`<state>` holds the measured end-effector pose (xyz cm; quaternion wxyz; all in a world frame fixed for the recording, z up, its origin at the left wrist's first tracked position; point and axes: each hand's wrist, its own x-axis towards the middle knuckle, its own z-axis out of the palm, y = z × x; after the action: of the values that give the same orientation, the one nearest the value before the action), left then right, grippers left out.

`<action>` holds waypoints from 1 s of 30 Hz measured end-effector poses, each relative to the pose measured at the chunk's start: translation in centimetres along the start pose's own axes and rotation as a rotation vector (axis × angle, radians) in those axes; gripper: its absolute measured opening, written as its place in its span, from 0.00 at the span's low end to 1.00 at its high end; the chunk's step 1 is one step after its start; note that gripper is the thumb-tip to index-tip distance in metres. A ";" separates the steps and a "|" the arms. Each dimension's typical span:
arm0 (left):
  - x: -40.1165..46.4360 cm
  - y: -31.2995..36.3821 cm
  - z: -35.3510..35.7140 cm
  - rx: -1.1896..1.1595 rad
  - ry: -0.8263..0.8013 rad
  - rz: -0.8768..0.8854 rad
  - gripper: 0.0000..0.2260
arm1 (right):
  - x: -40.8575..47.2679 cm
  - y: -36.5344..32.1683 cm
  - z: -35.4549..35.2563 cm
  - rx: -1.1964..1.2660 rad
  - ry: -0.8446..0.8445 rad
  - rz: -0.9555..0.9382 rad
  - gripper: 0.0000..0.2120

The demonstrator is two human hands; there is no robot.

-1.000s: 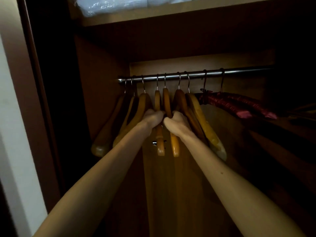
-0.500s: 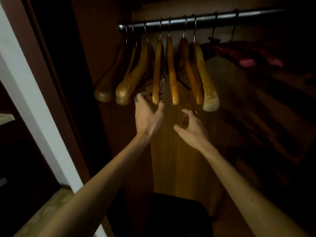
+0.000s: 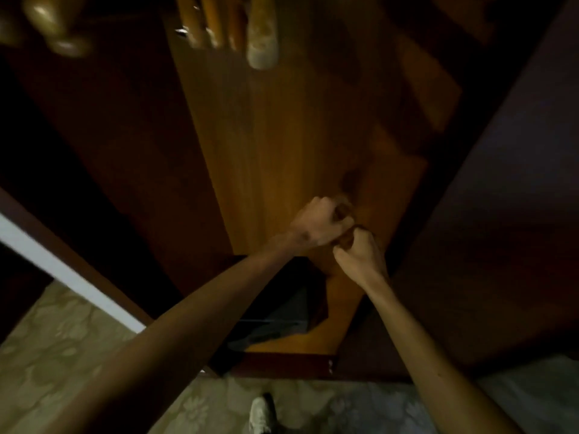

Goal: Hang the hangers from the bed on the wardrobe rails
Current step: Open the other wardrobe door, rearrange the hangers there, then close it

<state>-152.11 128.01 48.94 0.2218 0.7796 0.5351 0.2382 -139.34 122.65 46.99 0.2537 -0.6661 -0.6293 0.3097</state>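
Note:
Only the lower ends of several wooden hangers show along the top edge, hanging inside the wardrobe; one pale, worn end reaches lowest. Two more rounded ends hang at the top left. The rail itself is out of view. My left hand and my right hand are well below the hangers, in front of the wooden back panel. Both are curled into fists that touch each other. I see nothing in either one, though the picture is dim and blurred.
A black box-like object sits on the wardrobe floor beneath my arms. A dark wardrobe panel stands at the right, a white door frame at the left. Patterned carpet and a shoe show below.
My hands let go of the hangers on the rail, dropped down and closed into fists. The view tilted downward, so the rail has left the frame.

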 end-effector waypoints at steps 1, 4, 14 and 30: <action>0.6 0.6 1.4 0.038 -0.055 0.017 0.17 | -0.2 1.3 -0.5 -0.032 0.014 0.030 0.09; 2.0 1.9 4.6 0.123 -0.156 0.043 0.22 | -0.5 4.2 -1.3 -0.107 0.009 0.123 0.09; 5.6 4.0 7.2 0.141 -0.262 0.129 0.13 | 0.2 6.2 -0.4 -0.167 0.038 0.216 0.06; 5.6 2.0 6.5 0.105 -0.213 0.273 0.14 | 0.3 5.2 2.3 -0.117 0.205 0.264 0.07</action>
<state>-144.94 132.01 45.72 0.2018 0.8763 0.4094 0.1540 -137.41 122.41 41.61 0.2347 -0.7847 -0.5240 0.2337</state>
